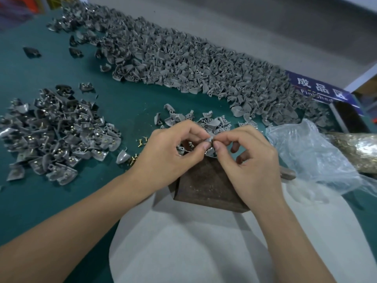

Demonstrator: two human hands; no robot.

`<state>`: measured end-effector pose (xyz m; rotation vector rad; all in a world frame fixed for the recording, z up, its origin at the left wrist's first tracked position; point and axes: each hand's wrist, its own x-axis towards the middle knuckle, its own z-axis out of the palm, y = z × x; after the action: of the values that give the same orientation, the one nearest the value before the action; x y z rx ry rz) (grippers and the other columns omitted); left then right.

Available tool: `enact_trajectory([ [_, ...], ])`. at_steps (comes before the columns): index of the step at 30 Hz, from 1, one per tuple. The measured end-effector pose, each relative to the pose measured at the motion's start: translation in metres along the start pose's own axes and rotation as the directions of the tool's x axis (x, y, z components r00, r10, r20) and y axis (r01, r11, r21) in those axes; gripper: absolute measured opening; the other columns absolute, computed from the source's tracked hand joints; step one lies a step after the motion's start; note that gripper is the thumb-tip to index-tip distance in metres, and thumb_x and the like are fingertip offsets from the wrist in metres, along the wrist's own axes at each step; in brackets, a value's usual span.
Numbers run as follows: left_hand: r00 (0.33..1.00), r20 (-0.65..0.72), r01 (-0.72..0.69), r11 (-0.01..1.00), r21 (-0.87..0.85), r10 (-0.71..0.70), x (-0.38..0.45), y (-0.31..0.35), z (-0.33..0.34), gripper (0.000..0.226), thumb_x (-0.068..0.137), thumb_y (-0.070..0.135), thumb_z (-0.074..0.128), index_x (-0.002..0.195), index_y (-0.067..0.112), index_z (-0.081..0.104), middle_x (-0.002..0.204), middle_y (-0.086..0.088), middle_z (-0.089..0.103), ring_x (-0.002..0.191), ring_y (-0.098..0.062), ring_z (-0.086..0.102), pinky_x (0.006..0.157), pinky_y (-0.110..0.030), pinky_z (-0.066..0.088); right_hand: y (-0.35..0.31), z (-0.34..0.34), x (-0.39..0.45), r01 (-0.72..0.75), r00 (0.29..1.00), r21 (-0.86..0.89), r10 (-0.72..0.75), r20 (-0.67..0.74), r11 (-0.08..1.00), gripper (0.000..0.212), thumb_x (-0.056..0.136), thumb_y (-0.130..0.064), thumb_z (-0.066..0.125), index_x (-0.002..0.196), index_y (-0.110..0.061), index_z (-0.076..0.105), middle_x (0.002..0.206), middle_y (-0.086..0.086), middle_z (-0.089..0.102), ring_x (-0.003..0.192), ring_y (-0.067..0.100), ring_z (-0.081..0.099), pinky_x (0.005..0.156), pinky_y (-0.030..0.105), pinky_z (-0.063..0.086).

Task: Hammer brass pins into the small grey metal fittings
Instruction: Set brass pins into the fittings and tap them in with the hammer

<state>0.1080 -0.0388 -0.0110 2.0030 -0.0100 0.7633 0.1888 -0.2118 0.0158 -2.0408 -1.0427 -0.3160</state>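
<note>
Fitting held over block, pin being seated.
Left hand (173, 148) and right hand (244, 152) both pinched one small grey fitting (210, 139) just above the rusty block (206, 182); a pin was possibly between the fingertips, but hidden. The fitting looked light, rigid and smooth-curved, best gripped by its flat edges. Loose brass pins (142, 140) lay near the left hand.

Fitting heaps (183, 64) around bare mat (126, 103)

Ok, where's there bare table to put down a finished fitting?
Bare green cloth lies left of the long grey heap and behind the pinned pile, and also below that pile. Around the block and both hands it is crowded.
</note>
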Motion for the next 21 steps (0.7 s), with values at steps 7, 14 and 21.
enact_trajectory([
  [7, 1.000, 0.003, -0.022, 1.000, -0.017, 0.022, 0.0011, 0.0041, 0.0002, 0.014, 0.091, 0.020, 0.074, 0.103, 0.026, 0.068, 0.096, 0.024, 0.071, 0.093, 0.005, 0.069, 0.083, -0.011, 0.052, 0.0015, -0.0004, -0.0002, -0.017, 1.000, 0.031, 0.017, -0.006, 0.999, 0.010, 0.090, -0.007, 0.078, 0.095, -0.016, 0.078, 0.091, -0.011, 0.064, 0.085, 0.006, 0.059, 0.071, 0.010, 0.038],
  [14, 1.000, 0.004, -0.017, 0.999, -0.040, 0.017, 0.0003, 0.0050, 0.0011, 0.018, 0.091, 0.017, 0.075, 0.102, 0.027, 0.066, 0.096, 0.026, 0.069, 0.093, 0.004, 0.069, 0.084, -0.010, 0.051, 0.0008, -0.0004, -0.0006, -0.039, 0.999, 0.052, 0.039, -0.004, 0.998, 0.010, 0.090, -0.007, 0.078, 0.094, -0.017, 0.078, 0.089, -0.011, 0.065, 0.086, 0.009, 0.061, 0.071, 0.009, 0.038],
  [21, 1.000, 0.011, -0.023, 0.999, -0.044, 0.023, 0.0000, 0.0036, 0.0010, 0.020, 0.091, 0.012, 0.076, 0.103, 0.026, 0.066, 0.098, 0.024, 0.070, 0.094, 0.003, 0.070, 0.085, -0.011, 0.051, 0.0002, -0.0004, -0.0004, -0.037, 0.999, 0.063, 0.037, 0.002, 0.997, 0.009, 0.091, -0.006, 0.077, 0.094, -0.014, 0.079, 0.088, -0.009, 0.066, 0.085, 0.005, 0.061, 0.071, 0.008, 0.038],
])
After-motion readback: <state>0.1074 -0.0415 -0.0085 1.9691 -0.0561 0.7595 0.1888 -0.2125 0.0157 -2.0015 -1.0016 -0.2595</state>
